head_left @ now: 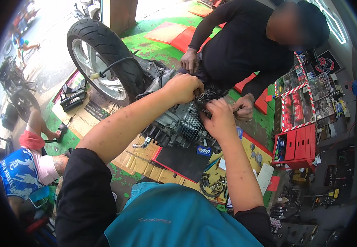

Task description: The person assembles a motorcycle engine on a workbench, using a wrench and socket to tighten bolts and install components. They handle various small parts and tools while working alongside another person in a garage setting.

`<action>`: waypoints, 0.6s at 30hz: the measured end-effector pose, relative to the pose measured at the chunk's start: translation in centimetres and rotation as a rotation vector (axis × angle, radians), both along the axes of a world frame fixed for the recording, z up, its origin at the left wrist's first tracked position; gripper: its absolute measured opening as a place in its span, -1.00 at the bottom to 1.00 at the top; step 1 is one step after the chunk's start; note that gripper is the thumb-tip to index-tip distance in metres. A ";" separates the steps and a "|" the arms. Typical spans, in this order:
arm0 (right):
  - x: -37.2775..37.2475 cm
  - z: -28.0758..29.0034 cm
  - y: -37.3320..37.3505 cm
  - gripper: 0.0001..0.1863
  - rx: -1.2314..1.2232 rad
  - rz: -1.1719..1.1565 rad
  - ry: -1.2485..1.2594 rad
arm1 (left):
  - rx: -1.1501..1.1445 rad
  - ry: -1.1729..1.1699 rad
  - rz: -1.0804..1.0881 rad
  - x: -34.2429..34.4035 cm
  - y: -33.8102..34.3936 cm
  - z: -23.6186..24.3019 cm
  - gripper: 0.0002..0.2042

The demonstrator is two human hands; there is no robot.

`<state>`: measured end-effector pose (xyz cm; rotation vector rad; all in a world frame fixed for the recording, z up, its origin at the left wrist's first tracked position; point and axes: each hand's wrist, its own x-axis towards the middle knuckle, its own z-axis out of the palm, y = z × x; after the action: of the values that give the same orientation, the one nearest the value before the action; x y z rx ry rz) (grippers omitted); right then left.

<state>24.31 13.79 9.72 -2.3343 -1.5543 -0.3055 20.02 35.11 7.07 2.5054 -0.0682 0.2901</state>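
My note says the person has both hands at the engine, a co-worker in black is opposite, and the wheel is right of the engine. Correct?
Not quite: in the head view, the wheel is left of the engine, not right. The rest stands: left hand and right hand at the engine, the co-worker in black opposite.

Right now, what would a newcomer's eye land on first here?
Probably the big black tire at upper left. Then the left hand and right hand, both at the finned engine in the middle, with a co-worker in black beyond them. The red drawer cabinet on the right stands out.
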 end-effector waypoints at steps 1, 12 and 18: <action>0.0 -0.1 0.0 -0.80 -0.006 -0.003 0.000 | -0.009 -0.002 0.001 0.0 0.1 0.0 -0.68; -0.3 -0.4 0.5 -0.74 0.019 -0.073 -0.069 | -0.059 -0.009 -0.009 0.1 0.0 0.2 -0.70; -0.7 0.2 0.1 -0.71 0.004 -0.060 -0.028 | -0.134 -0.039 -0.044 0.2 0.1 -0.3 -0.58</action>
<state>23.56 13.90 9.91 -2.3868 -1.4969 -0.3572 20.20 35.25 6.78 2.3624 -0.1152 0.3150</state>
